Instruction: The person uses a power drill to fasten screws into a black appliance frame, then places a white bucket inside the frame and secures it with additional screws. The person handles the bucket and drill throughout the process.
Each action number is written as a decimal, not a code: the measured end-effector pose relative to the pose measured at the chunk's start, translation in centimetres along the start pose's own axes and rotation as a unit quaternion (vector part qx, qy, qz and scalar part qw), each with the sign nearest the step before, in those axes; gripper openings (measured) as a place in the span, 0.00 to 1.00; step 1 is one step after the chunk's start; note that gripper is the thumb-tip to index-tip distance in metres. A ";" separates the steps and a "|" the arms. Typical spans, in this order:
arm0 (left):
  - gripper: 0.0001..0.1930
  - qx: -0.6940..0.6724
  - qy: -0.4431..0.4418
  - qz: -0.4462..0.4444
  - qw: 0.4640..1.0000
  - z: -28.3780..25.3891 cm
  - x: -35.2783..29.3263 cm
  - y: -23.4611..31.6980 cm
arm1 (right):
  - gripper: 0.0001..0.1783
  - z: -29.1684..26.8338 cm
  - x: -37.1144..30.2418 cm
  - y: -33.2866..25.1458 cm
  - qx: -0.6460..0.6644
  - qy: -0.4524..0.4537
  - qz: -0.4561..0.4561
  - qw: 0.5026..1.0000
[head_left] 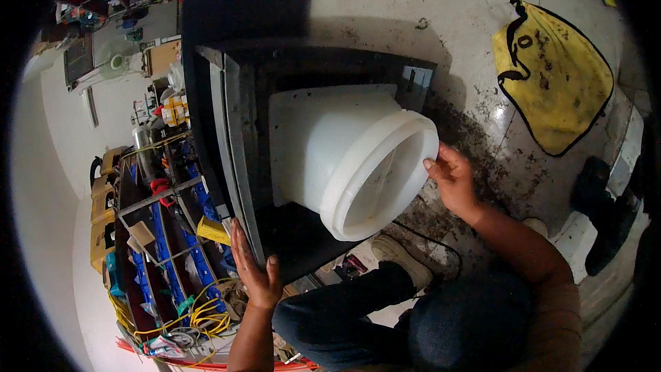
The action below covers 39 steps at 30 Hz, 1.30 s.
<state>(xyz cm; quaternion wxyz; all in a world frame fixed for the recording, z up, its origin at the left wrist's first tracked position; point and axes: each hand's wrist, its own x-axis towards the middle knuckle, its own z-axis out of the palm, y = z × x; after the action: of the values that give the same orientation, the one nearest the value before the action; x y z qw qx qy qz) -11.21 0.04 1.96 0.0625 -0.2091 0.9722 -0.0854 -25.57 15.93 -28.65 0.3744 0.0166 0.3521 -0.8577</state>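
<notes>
Your right hand (456, 182) has the rim of the white tub (337, 145): thumb on the mouth side, fingers round the outside, narrow pinch. Your left hand (258, 275) isn't gripping: palm open, fingers straight and together, thumb spread, laid along the near left edge of the black box (330, 62). Looks like contact there; can't tell how hard you're pressing.

Tub lies on its side, partly inside the black box, round mouth tilted toward you and to the right. Box walls show above, left of and below the tub. Dark panel (241, 0) stands beyond the box, up and left of the tub.

Right of the tub: dark debris (468, 134) scattered over the pale floor (385, 0). Further right and up, well apart from the tub: yellow cloth (561, 86) with black trim, dirt on it.

Below the tub: your shoe (403, 262), your bent leg in dark trousers (337, 317), black cable (447, 244) on the floor.

Far left of the tub: shelf rack (165, 234) with blue strips, loaded; yellow cables (213, 313) tangled at its lower end.
</notes>
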 end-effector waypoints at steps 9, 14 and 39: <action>0.32 0.014 -0.007 -0.020 1.000 0.0 -0.1 0.1 | 0.20 0.2 0.5 0.8 -0.038 0.032 0.046 0.998; 0.33 0.003 -0.013 -0.006 1.000 -0.2 -0.3 -0.3 | 0.17 -0.6 0.8 1.6 -0.069 0.032 0.046 0.996; 0.32 -0.034 0.046 0.011 0.998 0.5 -0.4 -0.1 | 0.22 -1.9 -2.3 1.7 -0.061 0.021 -0.015 0.998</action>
<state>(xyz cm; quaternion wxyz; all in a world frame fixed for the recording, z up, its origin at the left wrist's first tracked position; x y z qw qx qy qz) -10.69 0.06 1.51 0.0119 -0.1963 0.9786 -0.0612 -23.24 17.80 -30.36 0.3542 0.0071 0.4115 -0.8397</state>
